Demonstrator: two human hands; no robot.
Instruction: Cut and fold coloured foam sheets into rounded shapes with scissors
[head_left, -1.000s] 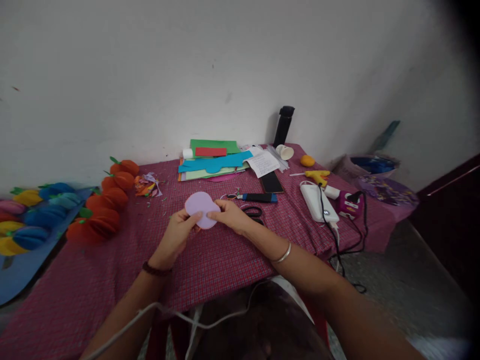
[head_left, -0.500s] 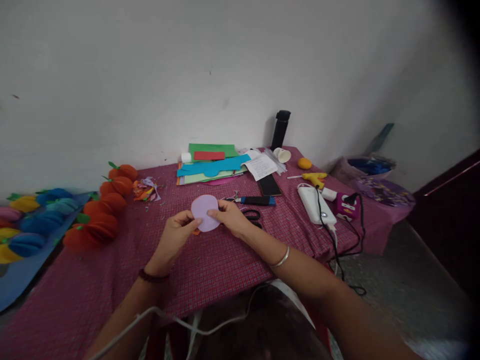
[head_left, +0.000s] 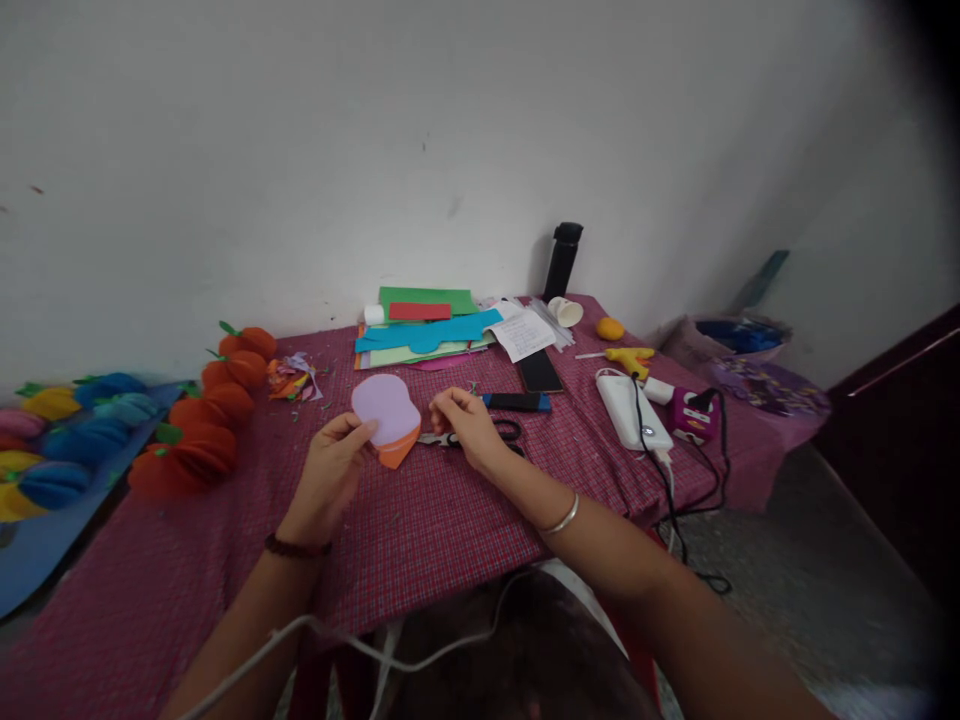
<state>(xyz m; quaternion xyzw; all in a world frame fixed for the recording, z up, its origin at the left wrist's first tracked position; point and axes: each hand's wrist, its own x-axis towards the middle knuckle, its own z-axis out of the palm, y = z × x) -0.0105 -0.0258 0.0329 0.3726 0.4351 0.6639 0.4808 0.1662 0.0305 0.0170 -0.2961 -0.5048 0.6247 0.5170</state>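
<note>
My left hand pinches light purple paper circles by their lower left edge, thumb on top. Two rounded outlines overlap, one shifted to the right of the other. An orange piece of paper shows beneath their lower edge; whether it touches them I cannot tell. My right hand is apart from the circles, its fingers curled together with nothing visible in them. Black-handled scissors lie under and beside that hand, blades toward the orange piece. Just beyond it is a blue and black cutter.
Colored paper sheets lie at the back. Orange paper pumpkins and a pile of scraps are on the left. To the right are a phone, a yellow glue gun, a white power bank and cables.
My right hand has let go of the purple paper and drawn away from it. My left hand has carried the circles slightly left, and a second outline and the orange piece now show.
</note>
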